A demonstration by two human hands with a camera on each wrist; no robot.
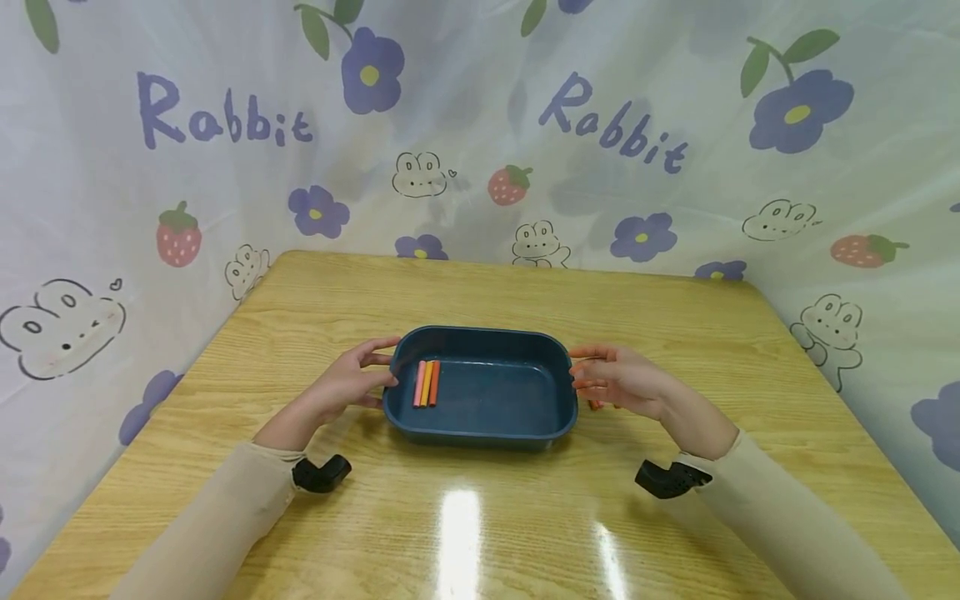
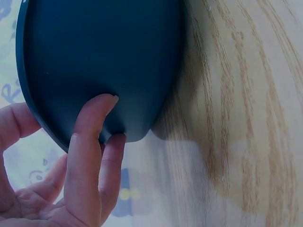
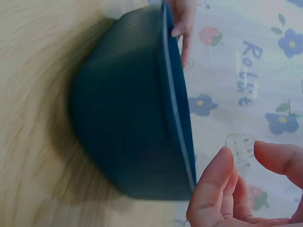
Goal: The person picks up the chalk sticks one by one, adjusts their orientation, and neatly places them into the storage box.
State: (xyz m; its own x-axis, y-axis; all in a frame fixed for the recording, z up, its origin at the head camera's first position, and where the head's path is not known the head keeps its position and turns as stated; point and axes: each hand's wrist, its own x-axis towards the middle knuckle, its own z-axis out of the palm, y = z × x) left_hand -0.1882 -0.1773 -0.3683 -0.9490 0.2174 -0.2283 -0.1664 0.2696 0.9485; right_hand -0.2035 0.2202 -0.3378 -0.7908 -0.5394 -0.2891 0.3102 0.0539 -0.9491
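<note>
A dark blue rectangular basin with rounded corners (image 1: 487,396) stands on the wooden table between both hands. Inside it, near the left end, a pink stick (image 1: 419,384), a yellow stick (image 1: 426,384) and an orange stick (image 1: 434,384) lie side by side; they look like chalk or crayons. My left hand (image 1: 348,383) is at the basin's left end, its loosely bent fingers (image 2: 87,137) against the outer wall. At the right end is my right hand (image 1: 626,379), thumb and fingers apart with nothing between them; whether its fingertips touch the rim I cannot tell.
Partly hidden under the right hand, small reddish sticks (image 1: 596,405) lie on the table (image 1: 525,517). A white curtain with rabbits, flowers and strawberries (image 1: 465,125) hangs behind the table and along its sides. Each wrist wears a black camera mount (image 1: 322,474).
</note>
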